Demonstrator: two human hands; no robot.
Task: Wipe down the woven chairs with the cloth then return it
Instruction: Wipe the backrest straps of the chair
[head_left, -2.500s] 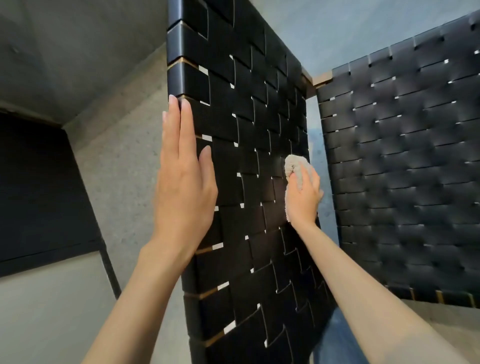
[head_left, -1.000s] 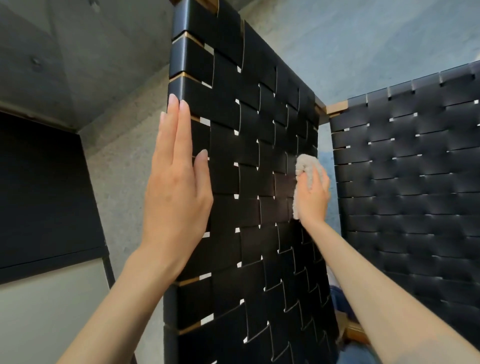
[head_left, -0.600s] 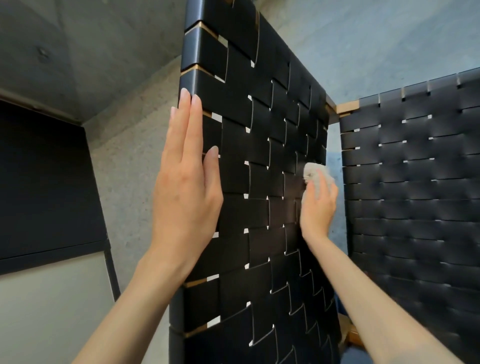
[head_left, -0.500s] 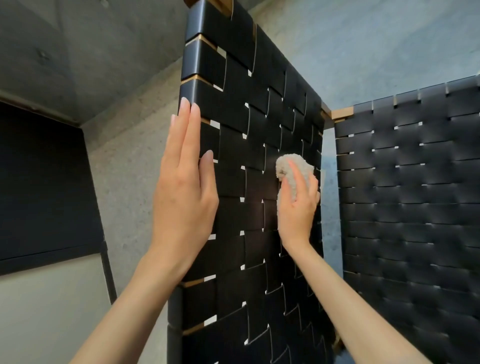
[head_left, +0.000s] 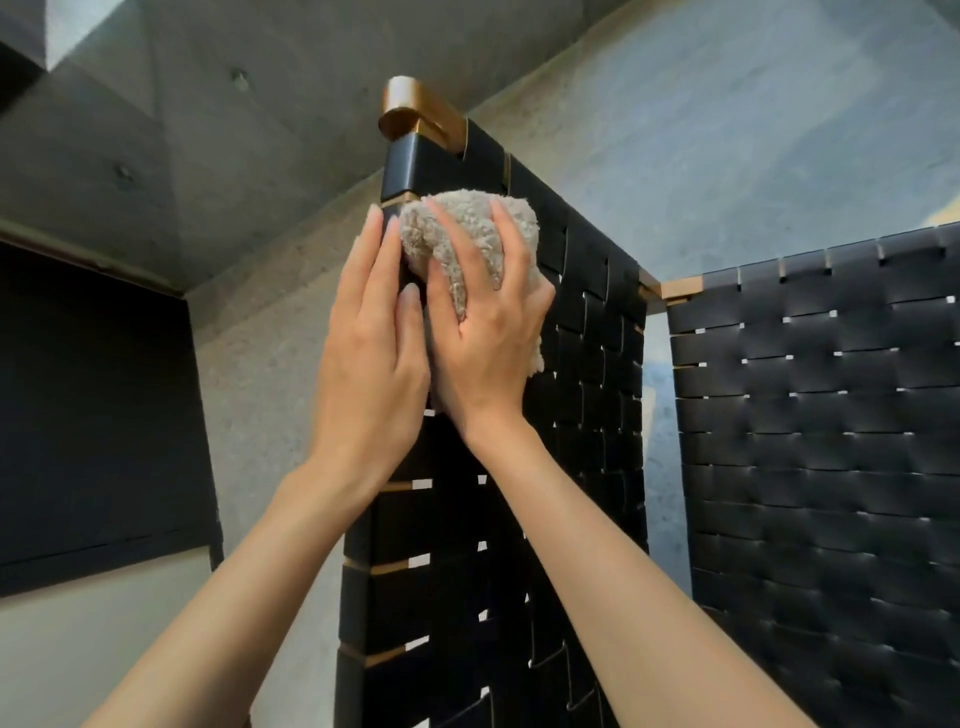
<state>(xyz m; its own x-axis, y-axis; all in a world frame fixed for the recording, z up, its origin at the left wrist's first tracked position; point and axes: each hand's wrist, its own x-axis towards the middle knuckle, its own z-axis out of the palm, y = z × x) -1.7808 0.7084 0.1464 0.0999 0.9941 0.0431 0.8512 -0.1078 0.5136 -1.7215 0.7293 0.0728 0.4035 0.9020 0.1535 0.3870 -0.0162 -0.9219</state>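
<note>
A black woven chair panel (head_left: 582, 364) stands on edge in the middle, with a wooden frame end (head_left: 410, 111) at its top corner. A second black woven panel (head_left: 821, 441) fills the right side. A beige fluffy cloth (head_left: 462, 234) lies against the upper left part of the middle panel. My right hand (head_left: 483, 332) presses the cloth to the weave with spread fingers, the cloth bunched under the palm. My left hand (head_left: 374, 343) lies flat with straight fingers along the panel's left edge, touching my right hand.
A grey concrete wall (head_left: 701, 130) rises behind both panels. A dark flat board (head_left: 93, 405) stands at the left. A narrow gap (head_left: 657, 395) separates the two woven panels.
My right hand has slid the cloth up and left to the panel's upper left corner, beside my left hand. The view has tilted up, showing the wooden frame end.
</note>
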